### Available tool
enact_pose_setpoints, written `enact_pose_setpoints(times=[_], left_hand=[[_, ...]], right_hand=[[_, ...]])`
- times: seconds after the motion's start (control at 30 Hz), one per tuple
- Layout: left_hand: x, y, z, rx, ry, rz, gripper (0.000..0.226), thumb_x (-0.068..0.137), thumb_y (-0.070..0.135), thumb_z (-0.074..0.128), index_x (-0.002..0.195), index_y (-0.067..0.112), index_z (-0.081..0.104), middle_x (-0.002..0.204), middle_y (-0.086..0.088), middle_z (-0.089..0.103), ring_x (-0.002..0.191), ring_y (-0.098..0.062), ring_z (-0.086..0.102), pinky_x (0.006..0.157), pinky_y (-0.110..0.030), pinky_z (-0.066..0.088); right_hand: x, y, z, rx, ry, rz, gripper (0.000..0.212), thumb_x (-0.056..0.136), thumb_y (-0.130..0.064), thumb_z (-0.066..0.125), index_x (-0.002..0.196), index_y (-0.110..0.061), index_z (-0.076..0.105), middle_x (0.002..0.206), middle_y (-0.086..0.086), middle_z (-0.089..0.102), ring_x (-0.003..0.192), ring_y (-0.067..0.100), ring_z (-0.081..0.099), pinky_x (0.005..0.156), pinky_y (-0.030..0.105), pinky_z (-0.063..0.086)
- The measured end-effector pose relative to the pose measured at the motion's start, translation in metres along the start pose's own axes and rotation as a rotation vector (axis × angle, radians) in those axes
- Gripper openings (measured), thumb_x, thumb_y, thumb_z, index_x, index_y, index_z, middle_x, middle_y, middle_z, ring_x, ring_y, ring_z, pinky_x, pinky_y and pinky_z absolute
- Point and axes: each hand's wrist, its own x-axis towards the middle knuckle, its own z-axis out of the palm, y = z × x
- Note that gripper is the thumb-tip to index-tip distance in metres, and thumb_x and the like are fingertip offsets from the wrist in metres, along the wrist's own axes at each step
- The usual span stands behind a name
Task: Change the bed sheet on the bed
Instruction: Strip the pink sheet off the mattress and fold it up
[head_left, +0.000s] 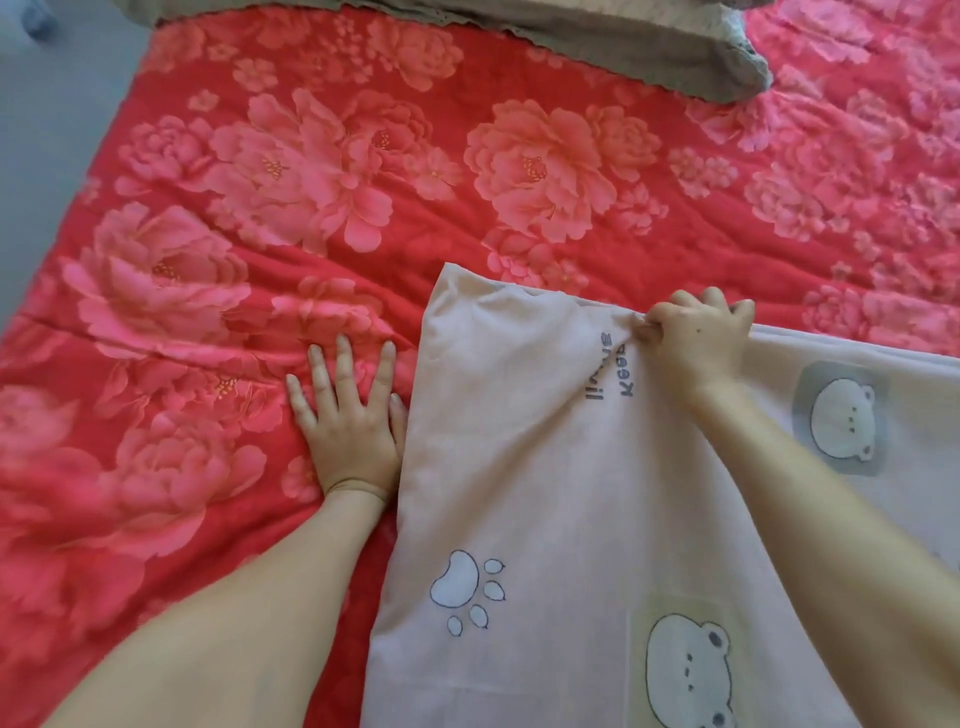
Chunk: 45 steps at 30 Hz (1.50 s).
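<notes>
Presently my right hand (696, 340) pinches a fold of the bear-print sheet (535, 493) lying on the red floral quilt (311, 182); left hand (353, 421) rests on the quilt, fingers (344, 364) flat. Likely light and limp, so grip edges.

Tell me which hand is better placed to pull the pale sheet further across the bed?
Probably the right hand: it pinches the pale sheet at its far edge. The left hand lies flat on the red cover, beside the sheet.

Floor: grey floor (41, 156), plain, far left.
Corner: bluish blob (39, 21) top left, I can't ID.
Light: soft, brighter twd top right.
</notes>
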Motion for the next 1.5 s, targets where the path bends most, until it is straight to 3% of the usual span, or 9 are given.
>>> enact_pose_setpoints(times=[0.2,0.4,0.53,0.7,0.87,0.97,1.13,1.3,1.5], left_hand=[[0.001,0.001,-0.002,0.015,-0.008,0.003,0.049,0.090,0.032,0.033,0.139,0.030,0.034,0.144,-0.021,0.042,0.132,-0.046,0.037,0.107,-0.062,0.021],[0.002,-0.001,-0.003,-0.012,0.001,0.007,0.047,0.091,0.029,0.034,0.137,0.024,0.044,0.144,-0.015,0.044,0.132,-0.044,0.037,0.109,-0.057,0.014],[0.003,0.000,-0.005,-0.048,-0.014,-0.007,0.047,0.091,0.027,0.034,0.134,0.019,0.051,0.144,-0.011,0.045,0.134,-0.042,0.036,0.110,-0.057,0.014],[0.002,-0.001,-0.003,-0.042,0.005,-0.002,0.047,0.091,0.027,0.035,0.133,0.018,0.053,0.143,-0.012,0.046,0.132,-0.043,0.038,0.110,-0.054,0.013],[0.000,-0.003,0.002,-0.064,0.056,-0.004,0.045,0.093,0.025,0.035,0.133,0.018,0.052,0.143,-0.012,0.046,0.133,-0.043,0.035,0.109,-0.058,0.015],[0.001,-0.003,0.001,-0.074,0.042,-0.015,0.045,0.093,0.025,0.034,0.133,0.017,0.052,0.144,-0.012,0.045,0.134,-0.044,0.034,0.109,-0.061,0.016],[0.001,-0.004,0.000,-0.071,0.013,-0.005,0.045,0.094,0.026,0.034,0.134,0.017,0.052,0.145,-0.012,0.043,0.134,-0.045,0.033,0.107,-0.063,0.016],[0.002,-0.002,-0.007,-0.075,-0.063,-0.032,0.050,0.094,0.030,0.028,0.140,0.021,0.044,0.152,-0.009,0.031,0.141,-0.041,0.020,0.112,-0.059,0.006],[0.003,-0.001,-0.016,-0.201,-0.092,-0.070,0.052,0.093,0.027,0.031,0.145,0.022,0.037,0.156,-0.008,0.024,0.145,-0.034,0.012,0.115,-0.051,0.000]], right_hand=[[-0.046,-0.077,-0.015,0.175,0.322,-0.082,0.036,0.087,-0.037,0.053,0.112,-0.015,0.065,0.108,0.006,0.066,0.096,0.031,0.058,0.089,0.040,0.029],[-0.012,-0.117,-0.017,0.293,0.027,-0.252,0.051,0.085,-0.051,0.048,0.120,-0.017,0.062,0.114,0.004,0.064,0.108,0.031,0.052,0.088,0.041,0.030],[0.015,-0.139,-0.012,0.276,-0.029,-0.356,0.026,0.088,-0.039,0.058,0.081,-0.019,0.073,0.085,0.003,0.058,0.092,0.031,0.050,0.075,0.035,0.021],[0.025,-0.151,-0.038,0.334,0.492,-0.304,0.017,0.070,-0.016,0.069,0.056,-0.018,0.060,0.063,-0.006,0.054,0.069,0.021,0.049,0.068,0.031,0.019],[0.022,-0.164,0.019,0.273,0.221,-0.361,0.024,0.068,-0.022,0.073,0.051,-0.018,0.058,0.057,-0.002,0.052,0.058,0.024,0.052,0.063,0.032,0.018],[0.018,-0.159,0.019,0.294,0.212,-0.342,0.017,0.077,-0.029,0.065,0.063,-0.020,0.067,0.065,-0.001,0.058,0.063,0.027,0.055,0.065,0.034,0.021],[-0.080,-0.123,-0.021,0.393,0.379,-0.167,0.041,0.093,-0.044,0.046,0.128,-0.027,0.059,0.123,0.001,0.063,0.115,0.025,0.055,0.101,0.050,0.030],[-0.274,-0.048,-0.006,0.285,0.075,0.042,0.053,0.095,-0.055,0.030,0.141,-0.030,0.041,0.146,0.004,0.044,0.136,0.027,0.038,0.110,0.061,0.016],[-0.295,-0.034,0.053,0.124,-0.068,0.095,0.062,0.090,-0.054,0.024,0.148,-0.030,0.026,0.153,0.006,0.031,0.143,0.027,0.023,0.111,0.062,0.010]])
